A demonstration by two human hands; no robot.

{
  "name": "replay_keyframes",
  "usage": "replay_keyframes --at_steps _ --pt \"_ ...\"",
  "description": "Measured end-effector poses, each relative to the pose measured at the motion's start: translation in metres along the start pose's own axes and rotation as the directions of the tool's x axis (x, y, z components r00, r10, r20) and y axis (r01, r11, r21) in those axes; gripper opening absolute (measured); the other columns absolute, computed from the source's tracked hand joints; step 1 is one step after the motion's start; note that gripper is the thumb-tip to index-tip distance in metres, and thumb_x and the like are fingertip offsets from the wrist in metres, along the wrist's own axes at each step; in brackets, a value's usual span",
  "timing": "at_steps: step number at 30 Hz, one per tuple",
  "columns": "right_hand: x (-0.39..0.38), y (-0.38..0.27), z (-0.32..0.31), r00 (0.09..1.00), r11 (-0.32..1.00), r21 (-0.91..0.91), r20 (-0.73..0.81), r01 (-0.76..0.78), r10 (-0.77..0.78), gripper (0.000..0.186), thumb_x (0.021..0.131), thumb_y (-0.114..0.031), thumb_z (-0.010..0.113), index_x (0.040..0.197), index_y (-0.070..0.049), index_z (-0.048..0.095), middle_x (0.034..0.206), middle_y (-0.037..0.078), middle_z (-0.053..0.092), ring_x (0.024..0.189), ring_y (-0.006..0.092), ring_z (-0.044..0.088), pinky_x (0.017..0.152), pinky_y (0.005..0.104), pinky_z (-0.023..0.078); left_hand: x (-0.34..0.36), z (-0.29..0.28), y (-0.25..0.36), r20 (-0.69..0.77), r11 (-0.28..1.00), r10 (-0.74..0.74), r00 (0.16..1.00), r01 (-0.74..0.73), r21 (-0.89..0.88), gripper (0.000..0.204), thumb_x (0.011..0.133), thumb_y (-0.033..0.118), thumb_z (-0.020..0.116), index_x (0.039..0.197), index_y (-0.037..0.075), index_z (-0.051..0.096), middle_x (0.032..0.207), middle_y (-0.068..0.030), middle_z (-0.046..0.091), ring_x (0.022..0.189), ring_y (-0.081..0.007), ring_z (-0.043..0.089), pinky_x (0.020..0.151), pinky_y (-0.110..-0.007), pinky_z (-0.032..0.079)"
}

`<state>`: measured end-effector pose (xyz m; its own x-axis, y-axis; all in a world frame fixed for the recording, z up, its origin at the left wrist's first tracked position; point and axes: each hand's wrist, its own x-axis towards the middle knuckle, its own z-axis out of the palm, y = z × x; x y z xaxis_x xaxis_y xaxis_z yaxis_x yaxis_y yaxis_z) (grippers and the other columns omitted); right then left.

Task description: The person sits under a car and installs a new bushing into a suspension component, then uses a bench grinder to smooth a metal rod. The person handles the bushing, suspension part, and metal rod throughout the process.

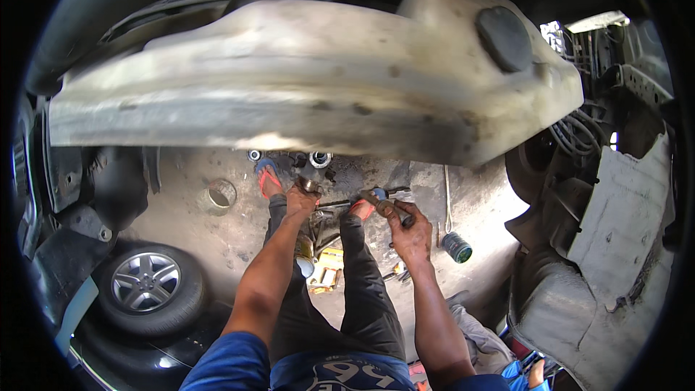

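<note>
My left hand point(300, 204) is closed around a small round metal part point(309, 185) with a shiny rim, low over the floor between my feet. To the right, my right hand point(410, 235) grips a short tool point(386, 206) with a brownish front end and a dark rear end; its exact kind is unclear. The tool's front end points toward the left hand, a little apart from it. Beyond my hands, a round metal ring part point(320, 159) and a smaller ring part point(253, 155) lie on the dirty floor.
A large pale car part point(289, 76) with a dark round cap hangs just ahead. A wheel point(145, 284) lies at left, near an open metal cylinder point(219, 195). Around my legs are a can point(304, 255), yellow boxes point(327, 271) and a dark container point(457, 247). Someone's grey-clothed leg point(474, 340) shows lower right.
</note>
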<state>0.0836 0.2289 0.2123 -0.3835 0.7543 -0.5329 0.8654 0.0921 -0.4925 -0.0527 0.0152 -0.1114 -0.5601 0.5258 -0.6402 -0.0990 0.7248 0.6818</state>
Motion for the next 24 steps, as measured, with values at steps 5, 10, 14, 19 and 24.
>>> replay_keyframes --at_steps 5,10,14,19,24 --pt "-0.004 0.024 0.024 0.982 0.972 0.14 0.038 -0.187 0.184 0.049 0.092 -0.044 0.073 0.122 -0.006 0.068 0.086 0.019 0.071 0.075 0.0299 0.07 0.072 0.0414 0.057 -0.031 -0.021 0.068 -0.475 0.934 0.055 0.878 0.124 0.336 0.087 0.071 0.028 0.087 0.141 0.0 0.045 0.136 -0.018 0.059 0.125 -0.0289 0.058 0.104 -0.039 0.046" --pt "0.005 0.025 0.057 0.794 0.075 0.837 0.481 -0.542 0.371 0.04 0.096 -0.041 0.07 0.115 -0.007 0.064 0.078 0.005 0.063 0.064 0.0155 0.061 0.065 0.0394 0.062 -0.056 -0.077 0.18 -0.35 0.942 0.222 0.91 -0.108 0.319 0.096 0.069 0.029 0.087 0.147 -0.001 0.039 0.145 -0.0209 0.051 0.134 -0.0345 0.05 0.111 -0.042 0.043" --pt "0.001 0.029 0.08 0.851 -0.329 0.803 0.526 -0.498 -0.004 0.033 0.098 -0.03 0.066 0.122 -0.007 0.061 0.098 0.01 0.069 0.092 0.024 0.069 0.096 0.0516 0.056 -0.039 -0.087 0.22 -0.265 0.96 0.195 0.944 -0.128 0.25 0.076 0.069 0.019 0.087 0.134 -0.002 0.052 0.126 -0.0213 0.064 0.118 -0.0344 0.062 0.103 -0.041 0.049" --pt "0.03 0.037 0.09 0.891 -0.041 0.899 0.425 -0.436 -0.16 0.035 0.088 -0.004 0.066 0.122 -0.004 0.058 0.11 0.012 0.069 0.104 0.0242 0.068 0.092 0.042 0.055 -0.026 -0.087 0.213 -0.226 0.967 0.133 0.965 -0.077 0.241 0.061 0.068 0.02 0.089 0.119 -0.001 0.062 0.112 -0.0175 0.072 0.104 -0.0293 0.07 0.094 -0.037 0.054" --pt "0.071 0.028 0.092 0.975 0.032 0.977 0.209 -0.212 0.081 0.025 0.087 -0.003 0.072 0.108 -0.004 0.058 0.096 0.009 0.067 0.087 0.0226 0.068 0.082 0.0373 0.058 -0.025 -0.084 0.203 -0.222 0.986 0.145 0.964 -0.123 0.111 0.061 0.065 0.015 0.09 0.118 -0.001 0.063 0.108 -0.0151 0.074 0.1 -0.0252 0.071 0.091 -0.035 0.055"
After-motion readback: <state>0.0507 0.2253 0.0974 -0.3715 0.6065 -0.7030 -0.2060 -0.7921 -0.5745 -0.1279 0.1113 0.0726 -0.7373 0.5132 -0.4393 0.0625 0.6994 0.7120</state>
